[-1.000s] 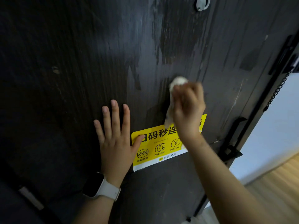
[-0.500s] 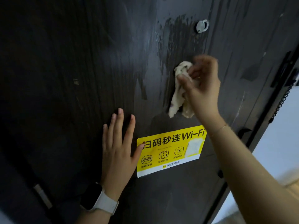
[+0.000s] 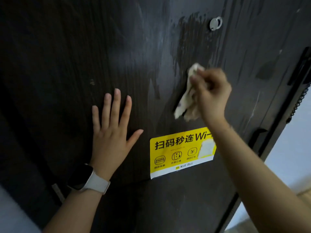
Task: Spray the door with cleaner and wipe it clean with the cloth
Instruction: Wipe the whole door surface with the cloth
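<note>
The cloth (image 3: 188, 96) is bunched in the right hand (image 3: 211, 93), fingers curled round it, and held against the dark door (image 3: 67, 56) at about 2 o'clock from the frame's centre; its loose end hangs out toward 7 o'clock of the fist. Streaky wet marks lie on the door above, below the metal peephole (image 3: 215, 23) at 1 o'clock. The left hand (image 3: 111, 132) lies flat on the door at 9 o'clock of the yellow sticker (image 3: 178, 152), fingers straight and spread, holding nothing, with a watch (image 3: 87, 179) on the wrist.
</note>
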### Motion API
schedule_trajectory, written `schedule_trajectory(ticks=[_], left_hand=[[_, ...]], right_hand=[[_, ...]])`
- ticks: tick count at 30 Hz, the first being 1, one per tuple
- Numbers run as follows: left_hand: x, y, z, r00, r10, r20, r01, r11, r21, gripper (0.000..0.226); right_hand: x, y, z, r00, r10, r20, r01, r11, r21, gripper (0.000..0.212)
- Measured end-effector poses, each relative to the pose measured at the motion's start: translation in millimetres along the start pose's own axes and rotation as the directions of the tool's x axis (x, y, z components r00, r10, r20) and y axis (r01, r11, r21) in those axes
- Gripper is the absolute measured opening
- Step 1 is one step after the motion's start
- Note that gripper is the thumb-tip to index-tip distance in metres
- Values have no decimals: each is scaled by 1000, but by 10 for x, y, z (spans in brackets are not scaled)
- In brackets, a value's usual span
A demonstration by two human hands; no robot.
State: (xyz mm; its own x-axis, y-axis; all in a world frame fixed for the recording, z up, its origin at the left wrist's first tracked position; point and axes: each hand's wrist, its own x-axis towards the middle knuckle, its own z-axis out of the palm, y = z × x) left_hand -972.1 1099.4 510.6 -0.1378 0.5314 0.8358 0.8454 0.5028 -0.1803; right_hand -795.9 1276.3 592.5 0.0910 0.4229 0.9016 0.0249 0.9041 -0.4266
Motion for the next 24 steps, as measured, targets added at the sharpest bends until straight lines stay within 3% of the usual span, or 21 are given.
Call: schedule_trajectory(ticks=[3, 5, 7, 10, 12, 15, 18, 21, 24], left_hand=[[-12, 9, -3, 1000, 1, 6, -1, 1000, -4, 88], [-8, 6, 1, 1000, 0, -10, 0, 1000, -20, 89], [-1, -5, -5, 1000, 10, -7, -10, 999, -36, 95], [-8, -31, -27, 999, 38, 26, -37, 999, -35, 111], [-12, -32, -37, 999, 40, 23, -39, 999, -37, 113], [-12, -32, -31, 999, 33, 29, -33, 999, -33, 114], [-5, -34, -32, 999, 38, 29, -37, 999, -29, 114], [-10, -33, -30, 999, 27, 19, -27, 999, -45, 118], [-9, -34, -28, 1000, 22, 8, -22, 999, -48, 122]], right_hand=[[75, -130, 132, 998, -34, -50, 34, 999, -1, 5], [-352, -160, 216, 979, -164, 123, 164, 986, 7, 12], [-899, -69, 221, 858, -331, 394, 337, 940, 55, 6], [-1136, 81, 138, 719, -416, 557, 454, 888, 77, 12], [-866, 28, 119, 755, -396, 522, 443, 896, 39, 5], [-104, -183, 146, 935, -288, 206, 311, 946, -89, 13], [350, -387, 254, 979, -203, -15, 201, 975, -98, 11], [-50, -426, 378, 947, -307, 94, 313, 947, -66, 8], [-789, -244, 357, 797, -436, 417, 465, 885, 34, 13]])
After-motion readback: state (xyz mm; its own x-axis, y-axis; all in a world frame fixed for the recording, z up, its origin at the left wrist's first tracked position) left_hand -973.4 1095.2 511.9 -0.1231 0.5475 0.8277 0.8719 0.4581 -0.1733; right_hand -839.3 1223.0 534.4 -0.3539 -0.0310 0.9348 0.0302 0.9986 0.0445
